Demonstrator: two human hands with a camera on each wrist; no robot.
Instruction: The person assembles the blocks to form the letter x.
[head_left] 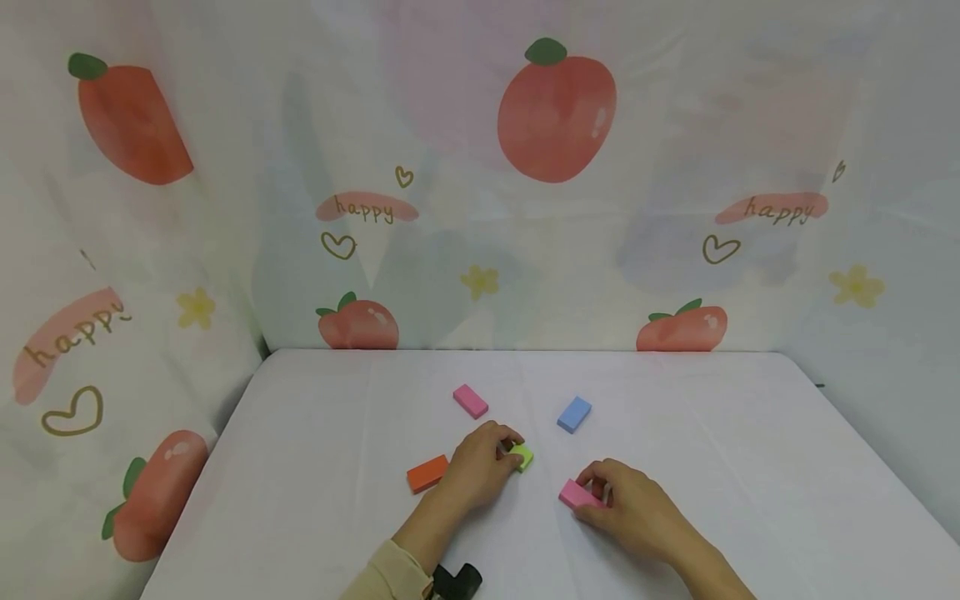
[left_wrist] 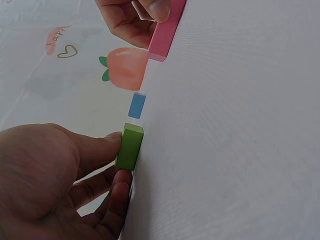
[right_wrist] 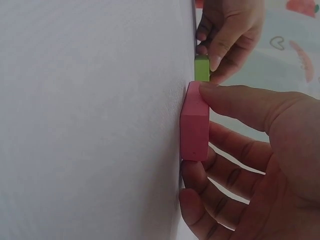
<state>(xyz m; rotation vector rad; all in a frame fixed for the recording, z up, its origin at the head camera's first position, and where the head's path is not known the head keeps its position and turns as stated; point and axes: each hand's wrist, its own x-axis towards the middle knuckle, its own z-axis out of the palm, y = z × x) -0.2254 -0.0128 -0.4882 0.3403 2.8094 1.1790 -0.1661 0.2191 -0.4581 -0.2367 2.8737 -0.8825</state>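
My left hand (head_left: 480, 468) pinches a lime-green block (head_left: 522, 457) between thumb and fingers, low at the white tabletop. In the left wrist view the green block (left_wrist: 130, 147) shows its long side, with the thumb at one end. My right hand (head_left: 637, 510) grips a pink block (head_left: 579, 495), nearer the front and to the right of the green one. The right wrist view shows the pink block (right_wrist: 195, 132) between thumb and fingers, close along the table surface. An orange block (head_left: 427, 474) lies just left of the left hand, its right end partly hidden by that hand.
Farther back on the white table (head_left: 315, 417) lie a second pink block (head_left: 470, 402) and a blue block (head_left: 573, 415). A black device (head_left: 457, 581) sits by the left wrist. A patterned curtain (head_left: 480, 233) rises behind the table and along its sides.
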